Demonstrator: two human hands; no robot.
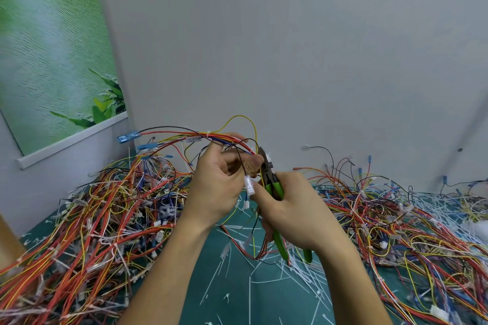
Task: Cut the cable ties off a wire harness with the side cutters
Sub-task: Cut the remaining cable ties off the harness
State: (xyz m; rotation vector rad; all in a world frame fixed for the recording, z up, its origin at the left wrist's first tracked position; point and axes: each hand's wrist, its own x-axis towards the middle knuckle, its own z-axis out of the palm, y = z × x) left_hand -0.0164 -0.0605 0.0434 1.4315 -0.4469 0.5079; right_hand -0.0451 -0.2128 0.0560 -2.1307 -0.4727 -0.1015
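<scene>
The wire harness is held above the tabletop, pinched in the grip of the left hand. The side cutters, clasped by the right hand, are set at its 3 o'clock end. Only the white cable tie should be nipped, wires kept clear.

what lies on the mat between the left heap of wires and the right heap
In the head view, the green mat between the left heap and the right heap is strewn with cut white cable ties and a few stray wires.
</scene>
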